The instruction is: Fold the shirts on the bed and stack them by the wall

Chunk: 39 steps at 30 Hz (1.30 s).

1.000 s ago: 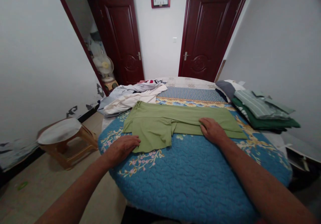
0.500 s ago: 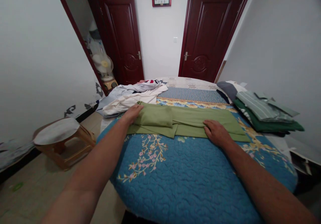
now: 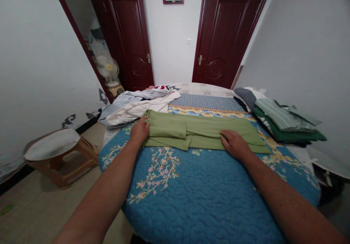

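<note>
A green garment (image 3: 207, 125) lies folded into a long strip across the table, its left part doubled over. I cannot make out its exact kind. My left hand (image 3: 140, 130) is at the strip's left end, fingers bent over the edge and thumb close to them, holding the cloth there. Toward the right part of the strip, my right hand (image 3: 234, 142) rests on the cloth with fingers laid out, pressing lightly on its lower half.
A blue quilted cover (image 3: 213, 185) with floral patterns drapes the round table. Rumpled pale clothes (image 3: 142, 109) lie at the back left. A stack of folded clothes (image 3: 284, 120) stands at the right edge. A stool (image 3: 60, 149) is on the floor at left.
My left hand has shifted slightly down and left at the garment's end, its fingers more bent. My right hand stays in place on the cloth. The view has moved slightly.
</note>
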{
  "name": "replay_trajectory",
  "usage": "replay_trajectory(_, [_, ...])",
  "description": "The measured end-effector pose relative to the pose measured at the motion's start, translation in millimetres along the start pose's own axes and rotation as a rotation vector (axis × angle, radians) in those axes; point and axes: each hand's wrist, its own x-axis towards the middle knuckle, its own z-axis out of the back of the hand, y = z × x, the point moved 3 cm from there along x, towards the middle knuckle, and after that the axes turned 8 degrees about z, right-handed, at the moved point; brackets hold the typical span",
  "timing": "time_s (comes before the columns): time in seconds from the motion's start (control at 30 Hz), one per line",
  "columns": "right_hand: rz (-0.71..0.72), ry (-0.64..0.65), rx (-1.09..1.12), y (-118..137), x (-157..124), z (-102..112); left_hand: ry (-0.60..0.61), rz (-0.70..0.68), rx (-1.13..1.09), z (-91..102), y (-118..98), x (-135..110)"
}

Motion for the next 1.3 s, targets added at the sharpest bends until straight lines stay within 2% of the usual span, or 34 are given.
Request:
replay_trajectory(0.1, [-0.004, -0.005, 0.014, 0, 1, 0, -0.005, 0.038, 0.165, 6.7, -1, -8])
replay_trajectory(0.2, [-0.005, -0.007, 0.020, 0, 1, 0, -0.102, 0.031, 0.274, 20.5, -12, -19])
replay_trajectory(0.3, [-0.017, -0.007, 0.015, 1, 1, -1, -0.183, -0.129, 0.291, 26.8, -39, -26])
replay_trajectory(0.37, [-0.024, -0.010, 0.015, 1, 1, -1, -0.117, -0.298, 0.247, 19.5, -62, -27])
replay_trajectory(0.47, [-0.018, -0.014, 0.016, 2, 2, 0, 0.081, -0.474, 0.165, -5.3, -95, -24])
replay_trajectory(0.57, [-0.007, -0.013, 0.009, 3, 2, 1, 0.240, -0.545, 0.167, -34.2, -119, -17])
replay_trajectory(0.67, [0.001, -0.018, 0.001, 4, 3, 2, 0.335, -0.563, 0.238, -56.8, -135, -10])
replay_trajectory(0.77, [-0.001, -0.031, -0.002, 5, 3, 2, 0.348, -0.555, 0.258, -69.4, -143, -2])
replay_trajectory(0.9, [-0.022, -0.022, 0.016, 4, 3, 1, 0.351, -0.559, 0.262, -77.1, -148, 5])
replay_trajectory(1.13, [-0.022, -0.017, 0.044, 1, 0, 0, 0.270, -0.528, 0.201, -71.5, -156, 13])
replay_trajectory(1.3, [-0.041, -0.018, 0.054, 1, -1, 2, 0.234, -0.483, 0.182, -74.6, -150, 4])
